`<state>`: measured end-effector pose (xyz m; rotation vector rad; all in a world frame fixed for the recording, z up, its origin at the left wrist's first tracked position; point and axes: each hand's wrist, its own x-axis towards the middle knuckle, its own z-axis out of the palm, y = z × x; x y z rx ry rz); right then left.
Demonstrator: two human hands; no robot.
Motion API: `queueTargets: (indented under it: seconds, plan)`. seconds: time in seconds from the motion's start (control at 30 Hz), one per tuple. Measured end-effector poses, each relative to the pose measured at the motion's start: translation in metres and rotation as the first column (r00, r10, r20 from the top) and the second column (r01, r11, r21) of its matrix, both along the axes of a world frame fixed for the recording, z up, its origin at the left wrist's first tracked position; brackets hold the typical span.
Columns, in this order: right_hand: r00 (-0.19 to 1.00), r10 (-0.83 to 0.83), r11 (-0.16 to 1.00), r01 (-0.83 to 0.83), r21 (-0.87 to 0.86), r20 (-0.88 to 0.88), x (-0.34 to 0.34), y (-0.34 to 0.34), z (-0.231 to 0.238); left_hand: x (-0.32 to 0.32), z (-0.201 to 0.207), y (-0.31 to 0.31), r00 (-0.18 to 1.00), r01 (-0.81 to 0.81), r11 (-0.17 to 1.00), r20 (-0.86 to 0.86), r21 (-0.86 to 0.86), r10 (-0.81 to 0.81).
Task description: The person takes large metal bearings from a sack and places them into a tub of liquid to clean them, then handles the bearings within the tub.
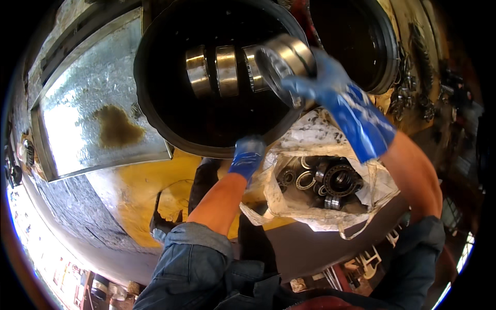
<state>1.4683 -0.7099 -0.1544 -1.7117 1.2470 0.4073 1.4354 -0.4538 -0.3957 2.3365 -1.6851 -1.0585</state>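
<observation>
My right hand [330, 88], in a blue glove, grips a large steel roller bearing [284, 59] and holds it tilted over the right side of a big black round tub [155, 111]. Three similar bearings [219, 70] stand on edge in a row inside the tub, just left of the held one. My left hand [248, 155], also blue-gloved, rests on the tub's near rim, fingers curled over the edge. Below my right forearm an open white woven sack [289, 206] holds several more bearings and rings [330, 181].
A shiny metal tray [98, 103] with a brown stain lies left of the tub on a yellow-painted surface [139, 191]. A second black tub [356, 41] stands at upper right, with chains and metal parts [408, 88] beside it.
</observation>
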Motion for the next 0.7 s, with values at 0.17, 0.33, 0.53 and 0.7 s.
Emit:
queueTargets:
  seconds: [0.17, 0.33, 0.53, 0.7]
  plan:
    - [0.945, -0.238, 0.240, -0.165, 0.957, 0.223, 0.050, -0.140, -0.112, -0.010, 0.005, -0.015, 0.999, -0.041, 0.989, -0.036, -0.144, 0.036]
    - [0.882, 0.088, 0.975, -0.171, 0.140, 0.462, 0.138, -0.065, -0.116, 0.001, 0.005, 0.007, 0.998, -0.027, 1.000, 0.056, -0.016, 0.028]
    - [0.921, -0.181, 0.971, 0.113, 0.209, 0.345, 0.151, -0.051, -0.157, 0.000, -0.003, 0.005, 0.995, -0.102, 0.994, -0.023, -0.045, 0.101]
    - [0.897, -0.264, 0.947, 0.171, 0.271, 0.355, 0.153, -0.052, -0.192, -0.004, 0.002, 0.004, 0.992, -0.125, 0.992, -0.007, -0.033, 0.125]
